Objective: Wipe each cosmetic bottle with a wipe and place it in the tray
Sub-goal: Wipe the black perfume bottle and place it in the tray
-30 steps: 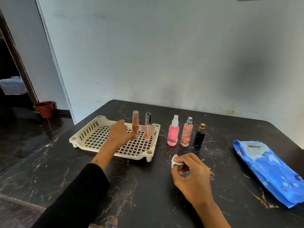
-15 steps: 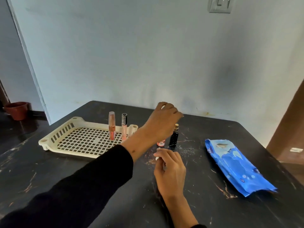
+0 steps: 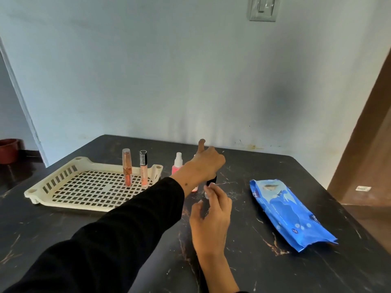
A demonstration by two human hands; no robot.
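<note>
A tray (image 3: pixel 63 178) is sitting on the table (image 3: pixel 275 271) at the left, with two tubes (image 3: pixel 135 168) standing in its right end. Spray bottles (image 3: pixel 177 164) are standing just right of it (partly behind an arm); a wipes pack (image 3: pixel 292 214) is lying well right.

a dark marbled table (image 3: pixel 275 267) carries a cream lattice tray (image 3: pixel 69 176) at the left, a pink spray bottle (image 3: pixel 177 166) mid-table, and a blue wipes pack (image 3: pixel 292 214) at the right
</note>
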